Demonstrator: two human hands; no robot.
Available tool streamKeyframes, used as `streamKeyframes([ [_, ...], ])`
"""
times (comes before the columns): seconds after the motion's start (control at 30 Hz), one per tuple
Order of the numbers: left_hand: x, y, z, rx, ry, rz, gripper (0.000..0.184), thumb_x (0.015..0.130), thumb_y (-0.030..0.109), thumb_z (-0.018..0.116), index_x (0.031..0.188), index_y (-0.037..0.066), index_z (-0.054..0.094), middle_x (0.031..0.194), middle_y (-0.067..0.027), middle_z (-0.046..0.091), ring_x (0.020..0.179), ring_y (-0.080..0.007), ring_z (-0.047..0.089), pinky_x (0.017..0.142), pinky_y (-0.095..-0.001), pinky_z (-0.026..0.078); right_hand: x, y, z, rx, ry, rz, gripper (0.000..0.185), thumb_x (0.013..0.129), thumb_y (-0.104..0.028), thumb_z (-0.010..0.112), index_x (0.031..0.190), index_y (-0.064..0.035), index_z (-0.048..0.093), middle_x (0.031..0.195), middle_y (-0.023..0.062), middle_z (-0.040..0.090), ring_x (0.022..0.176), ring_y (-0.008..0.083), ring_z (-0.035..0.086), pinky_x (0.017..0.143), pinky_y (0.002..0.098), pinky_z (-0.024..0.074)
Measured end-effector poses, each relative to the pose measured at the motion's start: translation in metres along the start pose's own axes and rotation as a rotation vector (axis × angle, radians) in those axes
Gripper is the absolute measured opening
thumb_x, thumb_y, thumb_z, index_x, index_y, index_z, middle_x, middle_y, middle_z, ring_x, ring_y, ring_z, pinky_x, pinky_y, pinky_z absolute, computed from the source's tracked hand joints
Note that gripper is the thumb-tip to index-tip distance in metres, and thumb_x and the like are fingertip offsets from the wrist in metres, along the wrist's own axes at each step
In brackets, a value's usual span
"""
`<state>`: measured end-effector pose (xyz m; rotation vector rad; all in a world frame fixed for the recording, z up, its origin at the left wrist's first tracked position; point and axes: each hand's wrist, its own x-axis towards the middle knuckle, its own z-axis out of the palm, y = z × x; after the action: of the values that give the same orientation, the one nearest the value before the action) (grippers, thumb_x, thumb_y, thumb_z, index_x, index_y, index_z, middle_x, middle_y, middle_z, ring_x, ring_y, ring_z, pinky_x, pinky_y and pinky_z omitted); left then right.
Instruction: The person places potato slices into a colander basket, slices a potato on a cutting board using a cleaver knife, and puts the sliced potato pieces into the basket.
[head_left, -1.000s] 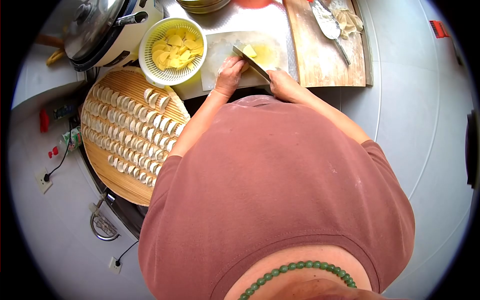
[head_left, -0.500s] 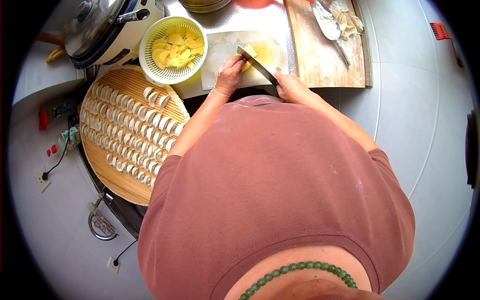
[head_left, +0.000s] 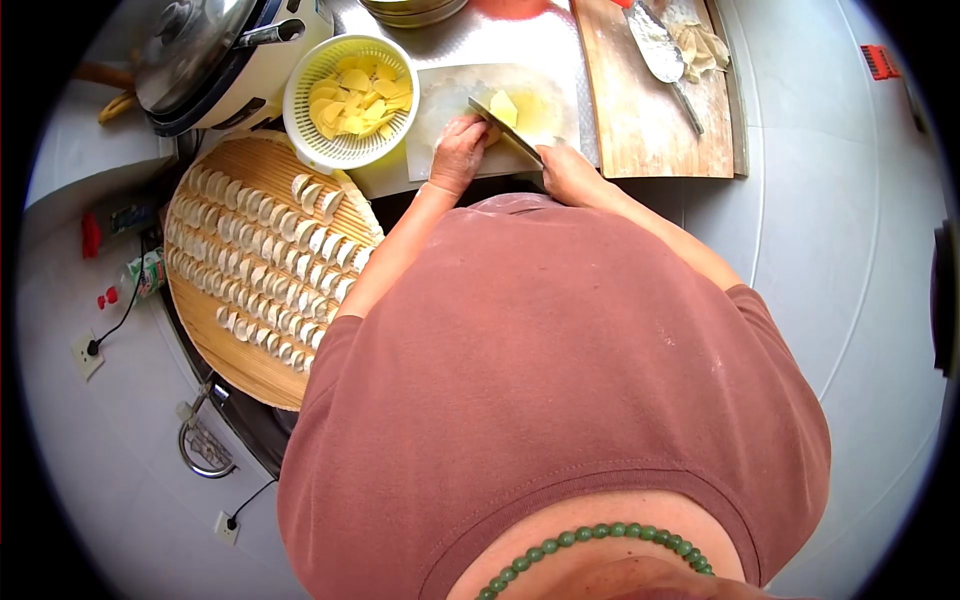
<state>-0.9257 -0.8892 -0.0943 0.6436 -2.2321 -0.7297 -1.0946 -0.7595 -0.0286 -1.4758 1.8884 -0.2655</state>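
Observation:
A kitchen knife lies slanted across a pale cutting board, its handle in the closed grip of my right hand. On the near side of the blade, my left hand curls its fingers around a peeled potato, which they mostly hide. Beyond the blade rests a yellow potato slice on the wet board. A white colander stands left of the board, with many potato slices in it.
Rows of dumplings sit on a round slatted tray at left. Behind it is a lidded electric cooker. A floury wooden board at right bears a metal scoop and a crumpled cloth.
The knife and my right hand have shifted slightly left, toward my left hand. More of the potato slice shows beyond the blade. The whole view has moved a little.

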Motion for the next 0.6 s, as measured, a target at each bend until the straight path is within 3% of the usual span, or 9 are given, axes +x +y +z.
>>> streamKeyframes([
  [0.2,-0.005,0.015,-0.017,-0.066,-0.048,-0.025,0.011,0.078,0.002,0.067,0.089,0.005,0.065,0.092,-0.0101,0.064,0.087,-0.0308,0.060,0.082,-0.0380,0.049,-0.016,-0.004,-0.006,-0.170,0.176,-0.104,0.027,0.083,0.000,0.049,0.109,-0.0028,0.054,0.101,0.0188,0.062,0.091,0.0403,0.062,0.070,0.0499,0.0513],
  [0.4,-0.001,0.047,-0.057,-0.097,0.140,-0.041,0.014,0.076,0.002,0.071,0.088,0.005,0.066,0.088,-0.0084,0.063,0.083,-0.0285,0.061,0.076,-0.0364,0.049,-0.026,-0.007,-0.017,-0.180,0.339,-0.223,0.038,0.083,0.000,0.050,0.119,-0.0106,0.056,0.122,0.0061,0.060,0.098,0.0311,0.064,0.072,0.0443,0.0533],
  [0.53,0.010,0.068,-0.092,-0.065,0.189,0.014,0.018,0.074,0.005,0.074,0.092,0.008,0.069,0.094,-0.0074,0.063,0.087,-0.0268,0.060,0.078,-0.0362,0.050,-0.027,-0.026,-0.034,-0.215,0.437,-0.278,0.036,0.083,-0.001,0.052,0.116,-0.0140,0.060,0.120,0.0030,0.063,0.093,0.0284,0.066,0.071,0.0402,0.0548],
  [0.6,0.019,0.075,-0.107,0.025,0.103,0.052,0.025,0.078,0.016,0.074,0.102,0.010,0.069,0.107,-0.0079,0.062,0.103,-0.0289,0.058,0.089,-0.0395,0.047,-0.022,-0.042,-0.045,-0.233,0.477,-0.339,0.034,0.083,-0.002,0.053,0.113,-0.0147,0.062,0.118,0.0021,0.064,0.090,0.0279,0.067,0.070,0.0385,0.0553],
])
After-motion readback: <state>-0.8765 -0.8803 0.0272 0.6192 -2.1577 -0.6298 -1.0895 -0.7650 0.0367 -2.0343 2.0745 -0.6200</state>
